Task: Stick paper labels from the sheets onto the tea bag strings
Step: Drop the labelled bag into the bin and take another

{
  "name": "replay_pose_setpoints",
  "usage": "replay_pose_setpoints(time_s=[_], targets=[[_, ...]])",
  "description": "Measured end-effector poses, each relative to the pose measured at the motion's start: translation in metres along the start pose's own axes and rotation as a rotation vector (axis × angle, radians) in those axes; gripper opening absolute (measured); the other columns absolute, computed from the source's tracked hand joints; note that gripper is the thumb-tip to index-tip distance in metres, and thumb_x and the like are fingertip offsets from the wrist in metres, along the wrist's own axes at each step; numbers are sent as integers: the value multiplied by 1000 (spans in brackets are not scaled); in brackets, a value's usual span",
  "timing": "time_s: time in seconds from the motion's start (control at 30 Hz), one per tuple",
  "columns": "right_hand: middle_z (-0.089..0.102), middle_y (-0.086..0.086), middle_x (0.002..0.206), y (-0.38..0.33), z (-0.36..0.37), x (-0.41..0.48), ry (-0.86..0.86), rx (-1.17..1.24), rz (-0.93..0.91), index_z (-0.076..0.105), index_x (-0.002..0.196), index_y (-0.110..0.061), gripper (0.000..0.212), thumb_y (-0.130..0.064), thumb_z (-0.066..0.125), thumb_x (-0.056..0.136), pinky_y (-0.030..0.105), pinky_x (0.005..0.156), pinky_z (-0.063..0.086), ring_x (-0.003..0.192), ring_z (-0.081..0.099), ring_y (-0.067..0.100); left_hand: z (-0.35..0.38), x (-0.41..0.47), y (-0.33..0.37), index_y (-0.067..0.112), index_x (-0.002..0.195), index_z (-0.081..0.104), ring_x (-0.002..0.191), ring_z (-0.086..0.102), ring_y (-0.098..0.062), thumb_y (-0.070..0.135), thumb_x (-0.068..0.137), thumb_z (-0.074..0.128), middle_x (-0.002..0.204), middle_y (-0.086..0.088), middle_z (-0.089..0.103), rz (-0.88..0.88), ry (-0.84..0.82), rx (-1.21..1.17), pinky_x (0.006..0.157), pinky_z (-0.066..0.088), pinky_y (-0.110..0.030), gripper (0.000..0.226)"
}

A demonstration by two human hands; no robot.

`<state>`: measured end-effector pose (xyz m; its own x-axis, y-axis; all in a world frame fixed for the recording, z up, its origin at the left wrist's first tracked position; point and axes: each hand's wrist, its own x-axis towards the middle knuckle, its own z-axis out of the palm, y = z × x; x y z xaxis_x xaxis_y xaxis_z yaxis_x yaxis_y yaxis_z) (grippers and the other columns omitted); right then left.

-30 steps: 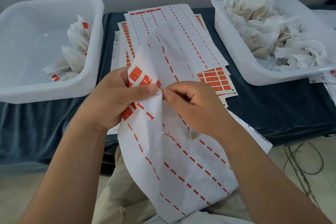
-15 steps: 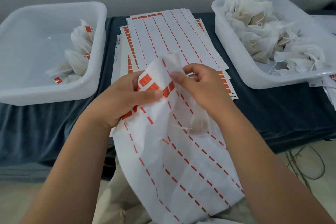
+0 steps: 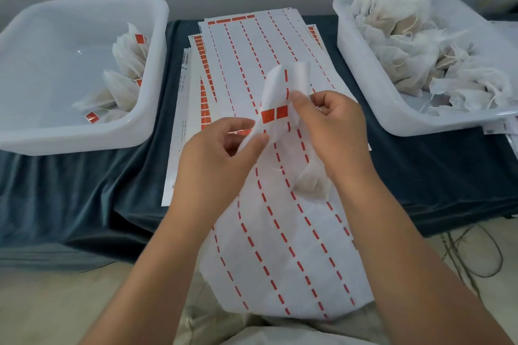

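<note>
Peeling one of the two whole red labels (image 3: 274, 115) off the label sheet (image 3: 280, 246) looks to be the step in hand. They sit side by side near the top of the sheet, which is otherwise down to thin red dashes and drapes from the hands over the person's lap.

The left hand (image 3: 218, 154) pinches the sheet's folded edge just below the labels between thumb and fingers. The right hand (image 3: 333, 131) grips the curled top of the sheet with thumb and forefinger. A tea bag (image 3: 311, 186) hangs under its palm, against the sheet. Its string is probably caught in the curled fingers, though that hold is hidden.

To do this well, I judge the left pinch should keep the backing bent sharply so a label corner lifts. The right thumb can then take that corner without creasing it or letting the bag's string slip.

A stack of sheets (image 3: 246, 50) lies on the desk (image 3: 84, 190) beyond the hands. The left tub (image 3: 70, 147) holds a few labelled bags, and the right tub (image 3: 420, 127) is heaped with unlabelled ones.
</note>
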<state>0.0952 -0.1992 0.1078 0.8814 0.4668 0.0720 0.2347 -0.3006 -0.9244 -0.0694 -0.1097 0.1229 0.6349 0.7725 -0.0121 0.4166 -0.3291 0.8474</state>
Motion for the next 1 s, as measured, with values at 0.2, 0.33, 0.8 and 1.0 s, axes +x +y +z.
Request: replay_pose_setpoints(time_s=[0.2,0.33,0.8,1.0], targets=[[69,-20,74,-1,-2,-3,-65,18,20,70,91,-28,33,-61,64,94,24,67,55,70,67,-3,3,-9,6,41,98,82,92,80,-17,41,100,71,104,13,81,-234,-49,-606,82,66,-44,11],[70,-13,88,2,2,-8,-49,4,41,59,116,-32,40,-59,72,90,26,76,61,78,69,2,5,-11,5,39,98,84,96,80,-17,41,100,71,106,11,82,-237,2,-678,83,66,-40,13],[51,-29,63,-16,-1,-42,-59,-226,-447,78,112,-30,23,-45,69,98,17,71,52,72,60,4,9,-7,-3,34,93,84,94,80,-20,33,98,74,99,7,82,-11,120,-572,83,66,-46,11],[55,-28,62,-22,-6,-38,-194,-165,-385,80,103,-26,20,-39,65,101,7,62,41,68,60,-1,9,-6,-3,35,95,85,98,78,-16,31,99,74,99,10,82,70,113,-532,88,64,-44,12]])
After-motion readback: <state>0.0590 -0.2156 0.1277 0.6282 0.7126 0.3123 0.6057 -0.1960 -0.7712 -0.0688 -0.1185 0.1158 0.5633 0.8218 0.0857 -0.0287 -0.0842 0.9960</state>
